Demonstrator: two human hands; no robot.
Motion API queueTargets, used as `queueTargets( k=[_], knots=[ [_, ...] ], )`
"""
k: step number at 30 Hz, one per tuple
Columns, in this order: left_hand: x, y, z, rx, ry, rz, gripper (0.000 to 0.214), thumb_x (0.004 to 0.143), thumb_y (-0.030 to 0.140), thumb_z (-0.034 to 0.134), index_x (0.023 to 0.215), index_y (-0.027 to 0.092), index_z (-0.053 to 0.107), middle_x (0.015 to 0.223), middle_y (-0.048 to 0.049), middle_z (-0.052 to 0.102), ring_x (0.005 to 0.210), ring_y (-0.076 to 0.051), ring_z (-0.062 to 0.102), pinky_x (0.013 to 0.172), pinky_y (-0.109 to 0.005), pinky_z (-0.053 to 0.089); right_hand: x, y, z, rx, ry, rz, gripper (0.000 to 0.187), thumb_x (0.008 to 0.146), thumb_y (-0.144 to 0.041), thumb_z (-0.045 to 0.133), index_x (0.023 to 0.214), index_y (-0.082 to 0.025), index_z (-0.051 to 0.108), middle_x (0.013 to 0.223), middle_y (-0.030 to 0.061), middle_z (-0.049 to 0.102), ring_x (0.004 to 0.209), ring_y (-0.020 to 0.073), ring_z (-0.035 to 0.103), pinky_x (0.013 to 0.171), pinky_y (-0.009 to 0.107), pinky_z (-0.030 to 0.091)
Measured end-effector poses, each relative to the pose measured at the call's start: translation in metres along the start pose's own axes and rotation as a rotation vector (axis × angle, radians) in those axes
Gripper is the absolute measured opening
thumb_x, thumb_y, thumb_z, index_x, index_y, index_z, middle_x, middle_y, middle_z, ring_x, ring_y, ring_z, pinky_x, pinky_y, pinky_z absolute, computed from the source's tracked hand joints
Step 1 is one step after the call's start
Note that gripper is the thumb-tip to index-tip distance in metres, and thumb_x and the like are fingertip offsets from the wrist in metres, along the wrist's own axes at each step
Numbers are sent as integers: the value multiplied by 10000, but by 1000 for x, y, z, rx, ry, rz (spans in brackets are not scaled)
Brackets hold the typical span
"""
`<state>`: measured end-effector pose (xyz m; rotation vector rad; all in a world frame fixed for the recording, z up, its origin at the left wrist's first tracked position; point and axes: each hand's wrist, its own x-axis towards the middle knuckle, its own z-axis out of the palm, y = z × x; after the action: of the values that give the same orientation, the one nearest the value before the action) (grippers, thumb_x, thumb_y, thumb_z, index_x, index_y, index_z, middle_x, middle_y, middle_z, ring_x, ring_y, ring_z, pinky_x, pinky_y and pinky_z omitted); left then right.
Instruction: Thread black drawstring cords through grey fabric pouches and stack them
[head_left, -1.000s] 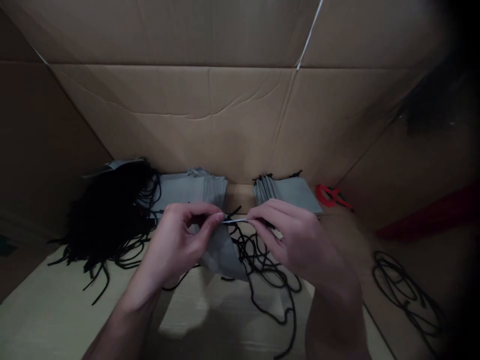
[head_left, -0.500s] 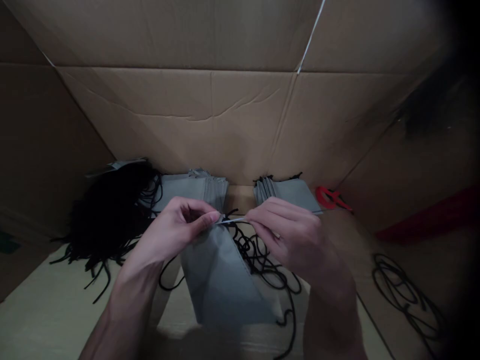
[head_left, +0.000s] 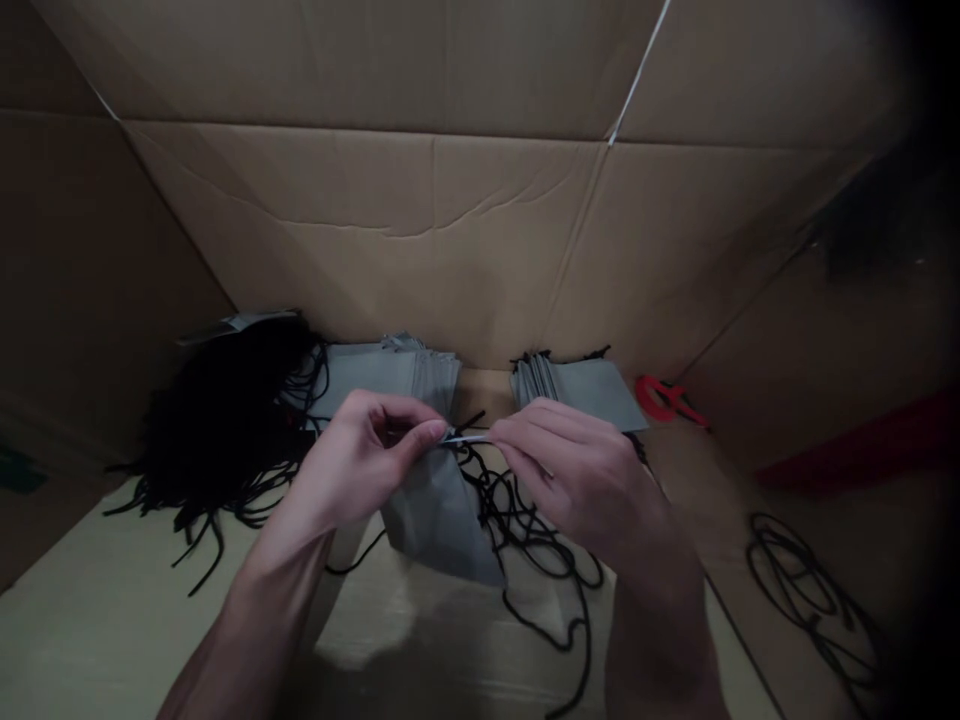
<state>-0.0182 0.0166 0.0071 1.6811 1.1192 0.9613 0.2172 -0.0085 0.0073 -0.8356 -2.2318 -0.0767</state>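
My left hand [head_left: 352, 465] pinches the top hem of a grey fabric pouch [head_left: 435, 520], which hangs bunched below my fingers. A thin white stick [head_left: 466, 438], perhaps a threading tool, runs from that hem to my right hand [head_left: 577, 480], whose fingertips pinch it. A tangled black cord [head_left: 525, 530] trails from near the stick over the cardboard below my right hand. The stick's far end is hidden inside the hem or my fingers.
Behind my hands lie two stacks of grey pouches [head_left: 382, 375] [head_left: 577, 392]. A heap of cut black cords [head_left: 217, 430] lies to the left, red-handled scissors [head_left: 664, 398] to the right, and a looped black cord [head_left: 806, 600] at far right. Cardboard walls [head_left: 375, 220] surround everything.
The grey pouch has bunched upward, hanging much shorter than half a second ago. My hands stay close together on the stick, and the view has shifted slightly.
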Motion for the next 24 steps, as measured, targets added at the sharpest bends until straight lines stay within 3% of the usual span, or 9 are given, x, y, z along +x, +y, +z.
queueTargets(
  k=[6, 8, 15, 20, 24],
  knots=[
    [-5, 6, -1, 35, -44, 61, 192, 905, 309, 765, 982, 160, 856, 666, -22, 709, 543, -111, 549, 462, -190, 407, -3, 0, -14, 4, 38, 105, 159, 1007, -50, 639, 998, -164, 751, 919, 34, 782, 815, 165, 728, 754, 297, 567],
    [-6, 6, -3, 84, -43, 72, 173, 904, 301, 770, 961, 165, 861, 741, -45, 767, 605, -126, 607, 495, -189, 444, -4, -1, -16, 1, 17, 111, 191, 1005, -46, 623, 993, -187, 751, 917, 31, 786, 817, 173, 734, 741, 307, 577],
    [-7, 6, 4, 154, -20, 128, 176, 936, 294, 734, 925, 163, 851, 752, -48, 806, 614, -149, 670, 499, -206, 471, -4, -2, -12, 33, 5, 84, 232, 1037, -70, 570, 966, -199, 749, 904, 48, 788, 813, 191, 726, 734, 337, 580],
    [-10, 4, 10, 293, 51, 264, 155, 963, 224, 689, 974, 188, 840, 879, -43, 851, 725, -175, 758, 602, -232, 541, -4, 0, -12, 44, -8, 100, 208, 1032, -67, 590, 977, -189, 749, 926, 58, 794, 821, 188, 729, 749, 329, 578],
    [-9, 0, 16, 437, 92, 470, 167, 982, 130, 649, 1022, 176, 804, 940, -42, 854, 815, -171, 795, 734, -241, 573, -4, 2, -12, 112, 3, 114, 165, 996, -51, 650, 998, -183, 749, 947, 41, 799, 833, 171, 741, 769, 299, 586]
  ],
)
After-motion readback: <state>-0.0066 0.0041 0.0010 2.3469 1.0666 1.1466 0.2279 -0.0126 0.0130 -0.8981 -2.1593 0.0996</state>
